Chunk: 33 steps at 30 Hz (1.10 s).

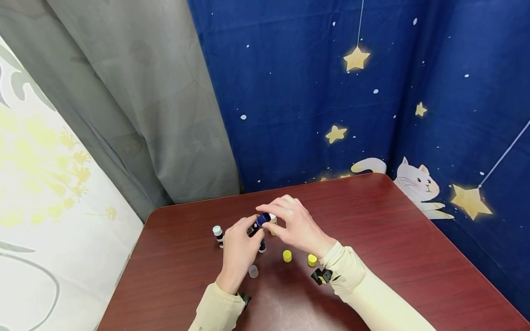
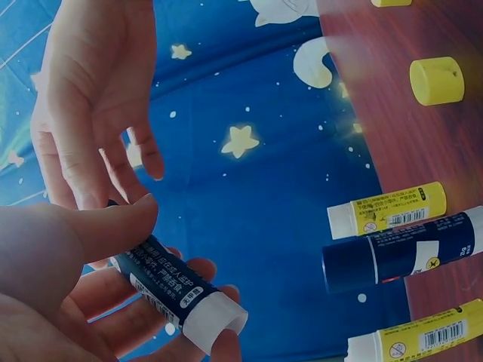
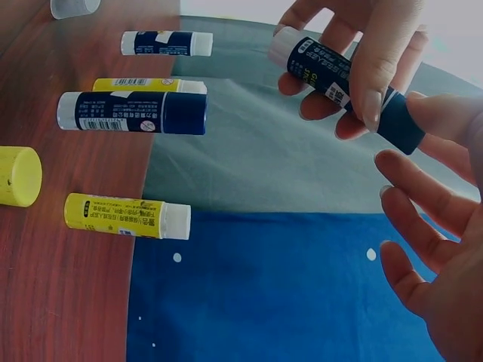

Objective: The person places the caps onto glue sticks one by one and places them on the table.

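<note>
My left hand [image 1: 240,248] grips a navy glue stick [image 3: 324,68] in the air, its thumb laid along the label and fingers wrapped beneath. A white base [image 2: 216,320] shows at one end of that stick and a navy cap [image 3: 400,124] at the other. Over the cap end, my right hand [image 1: 296,225] pinches with thumb and index finger, while its other fingers stay spread apart. Behind the hands stand a second capped navy glue stick [image 3: 113,113] and two yellow glue sticks [image 3: 124,217] with white tops.
Another navy glue stick [image 1: 217,232] with a pale top stands to the left on the dark red table [image 1: 182,276]. Two yellow caps [image 1: 287,256] lie nearer me on the right, with a translucent cap [image 1: 253,271] by my left wrist. Curtains [image 1: 290,115] hang behind the table.
</note>
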{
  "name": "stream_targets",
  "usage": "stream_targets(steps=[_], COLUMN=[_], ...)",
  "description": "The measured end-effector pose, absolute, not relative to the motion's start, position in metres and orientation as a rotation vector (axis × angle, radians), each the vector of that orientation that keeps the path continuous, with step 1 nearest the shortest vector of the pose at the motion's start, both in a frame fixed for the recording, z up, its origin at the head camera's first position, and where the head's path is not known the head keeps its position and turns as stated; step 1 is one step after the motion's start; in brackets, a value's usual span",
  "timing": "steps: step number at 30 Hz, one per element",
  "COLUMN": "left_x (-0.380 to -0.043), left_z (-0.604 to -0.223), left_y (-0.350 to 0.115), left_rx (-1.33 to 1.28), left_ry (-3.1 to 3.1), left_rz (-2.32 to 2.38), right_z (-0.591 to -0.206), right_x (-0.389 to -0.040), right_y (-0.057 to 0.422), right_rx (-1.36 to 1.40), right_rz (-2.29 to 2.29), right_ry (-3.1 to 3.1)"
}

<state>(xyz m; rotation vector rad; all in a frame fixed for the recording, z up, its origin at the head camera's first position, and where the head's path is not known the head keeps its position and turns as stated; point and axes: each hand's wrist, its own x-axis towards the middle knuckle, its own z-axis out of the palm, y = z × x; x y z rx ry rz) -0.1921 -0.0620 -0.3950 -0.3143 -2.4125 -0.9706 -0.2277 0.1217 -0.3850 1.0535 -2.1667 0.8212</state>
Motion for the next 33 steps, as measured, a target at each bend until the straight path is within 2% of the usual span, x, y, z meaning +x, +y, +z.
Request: stream_targets(steps=[33], left_x=[-0.1992], left_z=[-0.3991], left_y=[-0.0659], left_rx=[-0.290], left_ry=[-2.418], left_rz=[-1.012], right_z=[-0.3875], right_x=[-0.2299], right_y=[0.1277], right_rx=[0.964], right_rz=[0.893], right_ry=[-2.262])
